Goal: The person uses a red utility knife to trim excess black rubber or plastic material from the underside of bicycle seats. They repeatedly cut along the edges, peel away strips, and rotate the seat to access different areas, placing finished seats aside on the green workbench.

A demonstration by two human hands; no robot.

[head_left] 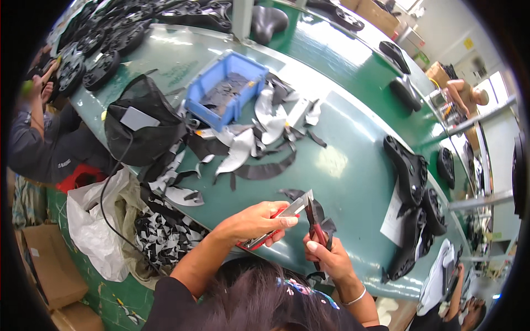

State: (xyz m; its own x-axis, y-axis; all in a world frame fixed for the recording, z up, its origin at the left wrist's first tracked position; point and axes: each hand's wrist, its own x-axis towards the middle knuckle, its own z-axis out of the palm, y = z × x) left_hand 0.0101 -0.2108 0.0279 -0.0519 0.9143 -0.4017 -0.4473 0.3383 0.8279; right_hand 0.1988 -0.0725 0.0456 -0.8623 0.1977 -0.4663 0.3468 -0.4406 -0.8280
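Observation:
My left hand (255, 222) is closed around a red utility knife (297, 206), its silver blade end pointing up and to the right. In my right hand (330, 259) is a pair of pliers (316, 225) with dark red handles, fingers wrapped round them. The plier jaws stand upright beside the tip of the knife blade; whether they grip it I cannot tell. Just behind the pliers, a dark scrap of material (329, 225) shows on the green table (342, 182).
A blue bin (221, 118) holds dark scraps, with black and white offcuts (240, 151) strewn around it. A black bag (144, 138) lies left of it. Black moulded saddle-like parts (408, 171) stand at the right. A scrap-filled sack (105, 231) sits lower left. Other people work nearby.

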